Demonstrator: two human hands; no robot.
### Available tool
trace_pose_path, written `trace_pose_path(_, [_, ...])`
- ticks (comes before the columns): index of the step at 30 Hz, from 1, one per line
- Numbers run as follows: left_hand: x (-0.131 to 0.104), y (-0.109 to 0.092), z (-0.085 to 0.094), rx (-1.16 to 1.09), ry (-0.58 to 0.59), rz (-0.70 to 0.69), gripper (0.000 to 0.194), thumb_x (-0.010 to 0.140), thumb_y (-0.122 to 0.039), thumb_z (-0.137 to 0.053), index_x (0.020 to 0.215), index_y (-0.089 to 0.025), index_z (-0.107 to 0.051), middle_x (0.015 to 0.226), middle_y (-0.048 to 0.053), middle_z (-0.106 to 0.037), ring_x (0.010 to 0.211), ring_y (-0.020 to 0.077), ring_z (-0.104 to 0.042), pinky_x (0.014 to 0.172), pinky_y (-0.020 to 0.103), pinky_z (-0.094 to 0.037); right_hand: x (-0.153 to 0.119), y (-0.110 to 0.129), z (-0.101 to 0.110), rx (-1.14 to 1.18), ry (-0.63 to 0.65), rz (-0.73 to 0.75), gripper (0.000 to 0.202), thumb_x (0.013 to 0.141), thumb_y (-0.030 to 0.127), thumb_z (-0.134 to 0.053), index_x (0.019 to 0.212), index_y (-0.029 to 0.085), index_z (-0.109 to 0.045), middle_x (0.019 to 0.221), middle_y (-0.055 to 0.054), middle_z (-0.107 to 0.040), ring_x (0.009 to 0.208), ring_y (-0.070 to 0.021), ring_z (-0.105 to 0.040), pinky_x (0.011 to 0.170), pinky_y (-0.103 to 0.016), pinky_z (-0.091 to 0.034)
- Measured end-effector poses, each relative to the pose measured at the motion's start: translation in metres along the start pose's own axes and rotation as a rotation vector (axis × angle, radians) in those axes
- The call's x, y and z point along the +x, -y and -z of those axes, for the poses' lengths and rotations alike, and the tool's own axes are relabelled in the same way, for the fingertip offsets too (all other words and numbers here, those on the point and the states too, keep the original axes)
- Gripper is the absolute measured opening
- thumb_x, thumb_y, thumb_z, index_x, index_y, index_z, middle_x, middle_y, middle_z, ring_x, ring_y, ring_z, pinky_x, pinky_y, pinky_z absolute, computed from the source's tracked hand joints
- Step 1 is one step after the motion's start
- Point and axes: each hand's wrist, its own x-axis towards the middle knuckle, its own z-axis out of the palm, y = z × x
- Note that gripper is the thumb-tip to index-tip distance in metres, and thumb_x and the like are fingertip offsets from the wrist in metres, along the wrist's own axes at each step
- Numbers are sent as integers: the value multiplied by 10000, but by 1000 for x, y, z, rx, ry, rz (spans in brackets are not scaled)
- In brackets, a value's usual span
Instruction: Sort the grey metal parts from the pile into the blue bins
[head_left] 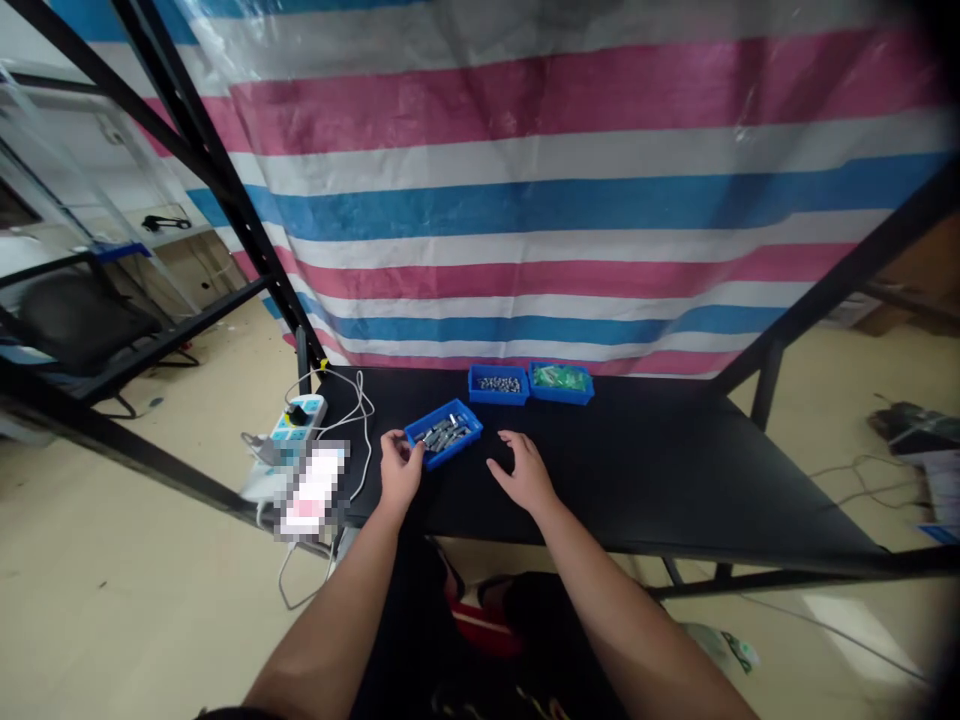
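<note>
A blue plastic bin (455, 452) with several silvery metal parts (444, 432) in it sits at a slant on the black tabletop. At its left end is my left hand (401, 472), the thumb on the near corner and the fingers curled along the side, gripping the bin. My right hand (526, 474) hovers over or rests on the table to the right of the bin, apart from it. Its thumb and fingers are spread, with nothing between them.
Two more blue bins stand at the table's back: one with small metal pieces (499, 384), one with green-and-white pieces (561, 378). A power strip (304, 418), white cables (366, 405) and a blurred-out phone-like object lie at left. A striped sheet (510, 210) hangs behind; black frame posts flank the table.
</note>
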Motion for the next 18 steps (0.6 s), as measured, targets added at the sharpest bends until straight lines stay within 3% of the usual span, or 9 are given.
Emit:
trace_pose_path(4, [-7,-5,9,-220,190,217,548,714,-541,-774,1014,-222,-445,643,-92,-529,477,109,-555,496,243,-493,-14,7,4,-80,14,-19,588,878,405,-611,1408,183,-485,1330,-145,-592,1234,-314,-557,1087,-499,-442])
trace_pose_path(9, [-13,-13,17,-216,364,272,550,635,-593,-837,745,-176,-496,608,-7,-588,573,178,-667,578,325,-589,-28,17,4,-194,66,-33,800,853,520,-636,1522,165,-378,1487,-158,-495,1387,-339,-434,1160,-513,-360])
trace_pose_path(14, [-21,-13,11,-189,344,177,567,630,-631,-813,683,-195,-454,611,-11,-596,583,146,-637,610,290,-569,-28,24,6,-238,129,-95,941,842,603,-623,1594,178,-247,1608,-145,-354,1479,-325,-321,1197,-493,-299])
trace_pose_path(18, [-26,-11,1,-102,283,50,511,686,-601,-775,665,-200,-460,582,-38,-552,562,109,-554,602,233,-479,-27,27,6,-260,170,-110,932,859,611,-603,1614,242,-199,1652,-116,-273,1490,-316,-306,1193,-492,-286])
